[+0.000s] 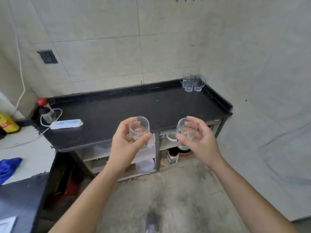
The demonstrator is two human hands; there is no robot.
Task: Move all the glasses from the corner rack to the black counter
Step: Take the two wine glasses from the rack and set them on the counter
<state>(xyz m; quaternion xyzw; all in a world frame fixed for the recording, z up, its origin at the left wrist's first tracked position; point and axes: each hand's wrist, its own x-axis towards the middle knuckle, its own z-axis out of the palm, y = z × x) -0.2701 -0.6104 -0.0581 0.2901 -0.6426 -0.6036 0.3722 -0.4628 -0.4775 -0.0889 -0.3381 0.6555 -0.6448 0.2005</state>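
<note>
Risk first: carrying 2 smooth clear drinking glasses at once, either could slip or knock the black stone bench (117, 106) edge while being set down. In the centre of the frame, the left hand (127, 142) is curled around 1 clear round glass (139, 129); the right hand (200, 140) wraps the other glass (186, 129). More small clear glasses (191, 84) cluster at the bench's upper right corner

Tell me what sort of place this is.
Most likely a plain home kitchen or utility corner: a black counter against tiled walls, clear glasses grouped in its far corner, and open shelves of kitchenware underneath.
</note>
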